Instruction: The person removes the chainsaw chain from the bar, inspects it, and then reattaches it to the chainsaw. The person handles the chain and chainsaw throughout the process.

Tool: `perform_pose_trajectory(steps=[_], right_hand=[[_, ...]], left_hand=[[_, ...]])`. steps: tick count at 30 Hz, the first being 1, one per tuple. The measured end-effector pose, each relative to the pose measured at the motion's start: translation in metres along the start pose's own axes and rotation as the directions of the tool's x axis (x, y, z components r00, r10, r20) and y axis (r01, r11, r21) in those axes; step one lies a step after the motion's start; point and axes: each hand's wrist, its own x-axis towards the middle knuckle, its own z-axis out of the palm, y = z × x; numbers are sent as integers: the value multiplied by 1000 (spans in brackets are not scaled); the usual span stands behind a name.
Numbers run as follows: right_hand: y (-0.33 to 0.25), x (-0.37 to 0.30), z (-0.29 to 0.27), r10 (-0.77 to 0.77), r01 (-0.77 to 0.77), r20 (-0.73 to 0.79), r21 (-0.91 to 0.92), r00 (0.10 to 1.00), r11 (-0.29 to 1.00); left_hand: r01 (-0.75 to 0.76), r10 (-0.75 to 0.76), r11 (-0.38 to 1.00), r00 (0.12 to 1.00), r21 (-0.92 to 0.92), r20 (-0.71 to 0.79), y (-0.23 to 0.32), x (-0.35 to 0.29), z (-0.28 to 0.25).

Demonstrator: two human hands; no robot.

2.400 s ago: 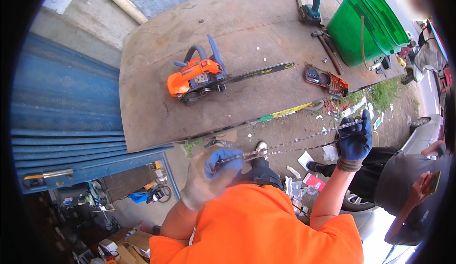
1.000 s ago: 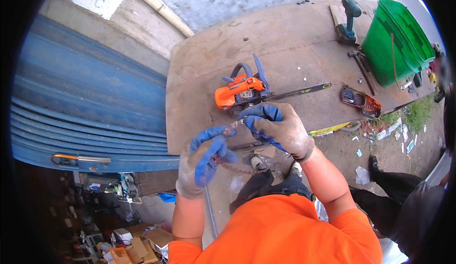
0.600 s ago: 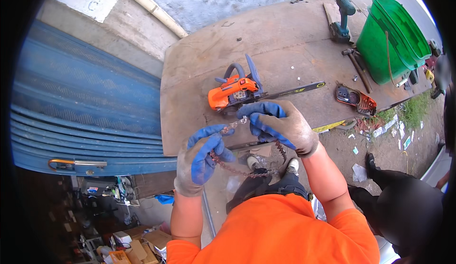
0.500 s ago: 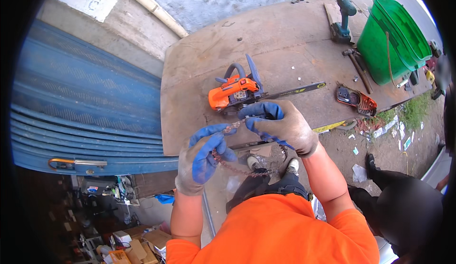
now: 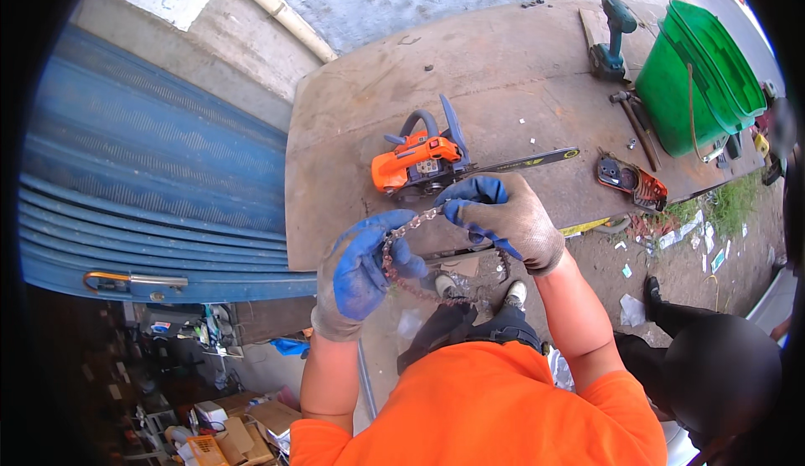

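Between my gloved hands hangs a saw chain, its loop drooping in front of my legs. My left hand, in a grey and blue work glove, has its fingers curled against the chain's left side. Up at the top of the loop, my right hand, gloved the same way, pinches the chain. Just beyond them an orange chainsaw lies on the worktable. Its bare guide bar points right. Off the bar's tip lies an orange and black side cover.
A green bucket stands at the table's right end, with a hammer and a cordless drill beside it. Blue folding shutters border the left. A person in dark clothes is close on my right.
The left hand's fingers have shifted on the chain, and its upper stretch now bows in a clearer arc between my hands. My right hand keeps its pinch.
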Motion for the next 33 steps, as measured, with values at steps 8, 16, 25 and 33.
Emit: perform_pose_trajectory(steps=[8, 16, 25, 33], right_hand=[[-1, 0, 1, -4, 5, -24, 21, 1000, 1000], [3, 8, 15, -10, 10, -10, 48, 1000, 999], [34, 49, 90, -16, 6, 120, 88, 993, 996], [64, 108, 167, -296, 374, 229, -604, 927, 703]], left_hand=[[-62, 62, 991, 998, 117, 2, -6, -6, 0], [-103, 127, 967, 988, 235, -91, -9, -10, 0], [-294, 344, 935, 888, 196, -307, -33, -8, -48], [-293, 287, 955, 893, 37, -348, -6, 2, -136]])
